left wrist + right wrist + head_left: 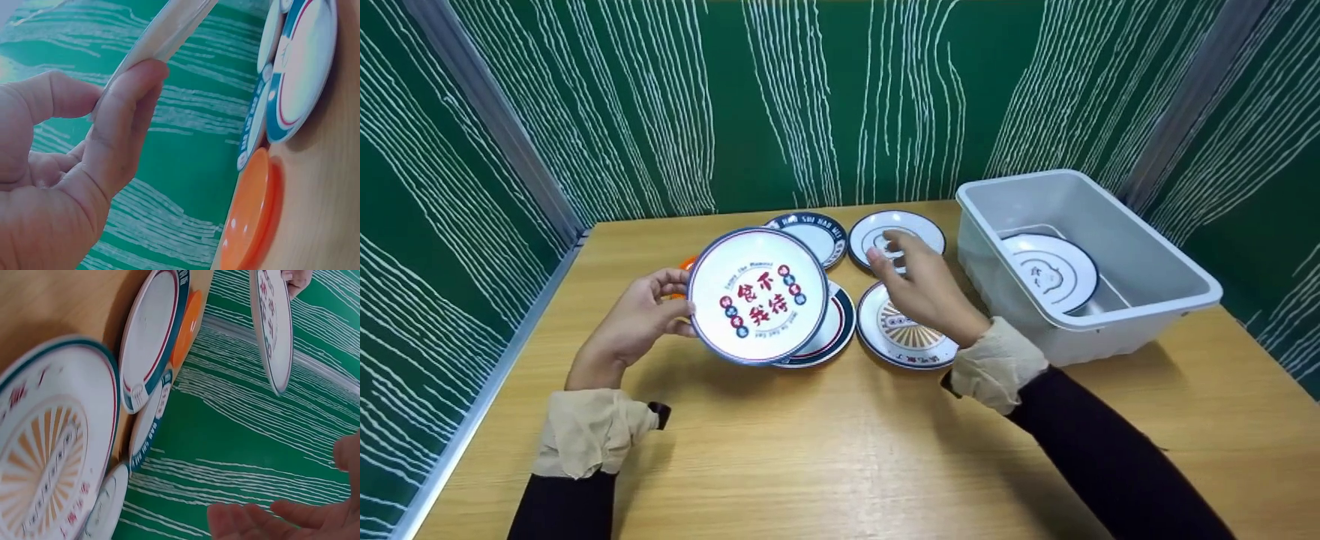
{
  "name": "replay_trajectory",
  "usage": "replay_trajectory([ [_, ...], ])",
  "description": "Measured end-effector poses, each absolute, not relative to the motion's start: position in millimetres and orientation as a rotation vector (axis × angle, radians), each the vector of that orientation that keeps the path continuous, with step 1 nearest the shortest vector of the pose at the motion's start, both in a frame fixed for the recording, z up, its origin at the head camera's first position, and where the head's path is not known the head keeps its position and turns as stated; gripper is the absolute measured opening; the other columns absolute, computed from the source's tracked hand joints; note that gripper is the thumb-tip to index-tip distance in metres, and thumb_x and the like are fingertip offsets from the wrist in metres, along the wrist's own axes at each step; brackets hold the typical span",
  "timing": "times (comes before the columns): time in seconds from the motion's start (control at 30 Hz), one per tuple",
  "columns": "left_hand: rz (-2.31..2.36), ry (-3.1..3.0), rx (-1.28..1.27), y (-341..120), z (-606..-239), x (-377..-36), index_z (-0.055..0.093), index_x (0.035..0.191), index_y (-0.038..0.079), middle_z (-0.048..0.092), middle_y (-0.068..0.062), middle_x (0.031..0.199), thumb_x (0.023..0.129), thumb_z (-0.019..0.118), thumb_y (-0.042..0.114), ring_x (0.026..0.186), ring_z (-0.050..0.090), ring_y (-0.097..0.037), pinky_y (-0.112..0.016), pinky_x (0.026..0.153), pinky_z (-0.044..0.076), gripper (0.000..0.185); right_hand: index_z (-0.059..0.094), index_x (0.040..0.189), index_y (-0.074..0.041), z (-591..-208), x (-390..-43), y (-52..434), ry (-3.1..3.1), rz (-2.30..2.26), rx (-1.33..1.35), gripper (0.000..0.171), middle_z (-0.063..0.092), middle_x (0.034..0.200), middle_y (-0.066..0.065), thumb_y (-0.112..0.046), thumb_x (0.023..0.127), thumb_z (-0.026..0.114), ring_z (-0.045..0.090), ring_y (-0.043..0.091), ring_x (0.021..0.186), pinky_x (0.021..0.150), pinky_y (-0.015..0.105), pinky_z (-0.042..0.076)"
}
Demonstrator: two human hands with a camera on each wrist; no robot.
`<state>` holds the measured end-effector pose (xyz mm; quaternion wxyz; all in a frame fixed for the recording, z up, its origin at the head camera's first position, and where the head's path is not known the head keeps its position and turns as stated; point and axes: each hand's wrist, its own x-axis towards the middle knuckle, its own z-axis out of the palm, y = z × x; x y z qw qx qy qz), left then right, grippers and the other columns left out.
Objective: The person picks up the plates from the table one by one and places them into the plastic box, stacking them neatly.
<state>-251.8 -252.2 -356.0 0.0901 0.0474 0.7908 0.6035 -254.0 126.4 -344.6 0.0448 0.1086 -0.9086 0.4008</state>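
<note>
My left hand (639, 315) pinches a round white plate (757, 296) by its left edge, thumb on one side and fingers on the other. The plate is tilted up off the table, its red characters facing me. In the left wrist view, the plate's thin edge (160, 36) lies between thumb and finger. Nothing is in my right hand (924, 289), whose fingers are spread loosely above a sunburst-pattern plate (911, 341) and a white plate with a blue rim (874, 229). The held plate partly covers a plate with a dark band (844, 319).
Farther back lies a plate with a dark lettered rim (819, 231). An orange dish (247, 216) sits at the left, mostly hidden in the head view. At right, a grey plastic tub (1147, 319) contains a white plate (1069, 266). Green walls (780, 112) enclose the table.
</note>
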Motion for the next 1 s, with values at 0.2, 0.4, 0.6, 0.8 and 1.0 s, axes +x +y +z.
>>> replay_trajectory([
  [0.2,1.943,2.227,0.119,-234,-363,-252,0.042,0.134,0.001,0.049,-0.019,0.129,0.095,0.059,-0.006,0.099,0.065,-0.029,-0.04,0.08,0.063,0.044,0.039,0.155,-0.012,-354,-256,106,-2.676,1.537,0.367,0.074,0.051,0.144,0.012,-0.064,0.102,0.041,0.055,0.027,0.125,0.101,0.042,0.053],
  [0.4,2.087,2.128,0.057,-212,-364,-248,0.042,0.135,0.003,0.052,-0.019,0.125,0.096,0.057,-0.004,0.099,0.065,-0.03,-0.041,0.083,0.062,0.042,0.039,0.155,-0.015,-355,-253,88,-2.51,1.99,0.274,0.065,0.052,0.142,0.007,-0.056,0.105,0.046,0.054,0.02,0.128,0.104,0.035,0.052],
  [0.6,2.205,2.023,-0.012,-195,-363,-243,0.041,0.136,0.006,0.054,-0.018,0.125,0.1,0.056,0.001,0.098,0.063,-0.027,-0.037,0.086,0.062,0.039,0.042,0.15,-0.01,-352,-250,78,-2.217,2.38,0.152,0.047,0.057,0.135,0.008,-0.035,0.11,0.047,0.057,0.019,0.127,0.108,0.035,0.049],
  [0.8,2.308,1.918,-0.025,-184,-365,-240,0.04,0.136,0.006,0.056,-0.018,0.133,0.1,0.053,-0.001,0.1,0.061,-0.026,-0.035,0.088,0.061,0.039,0.049,0.144,-0.009,-352,-250,81,-2.063,2.504,0.105,0.036,0.06,0.125,0.014,-0.021,0.112,0.041,0.063,0.027,0.112,0.095,0.035,0.057],
  [1.0,2.332,1.858,0.006,-182,-371,-240,0.04,0.138,0.005,0.054,-0.017,0.137,0.1,0.055,-0.001,0.107,0.061,-0.028,-0.039,0.091,0.06,0.041,0.048,0.146,-0.008,-354,-250,85,-2.069,2.507,0.106,0.037,0.061,0.127,0.014,-0.02,0.112,0.041,0.064,0.027,0.114,0.097,0.034,0.057],
])
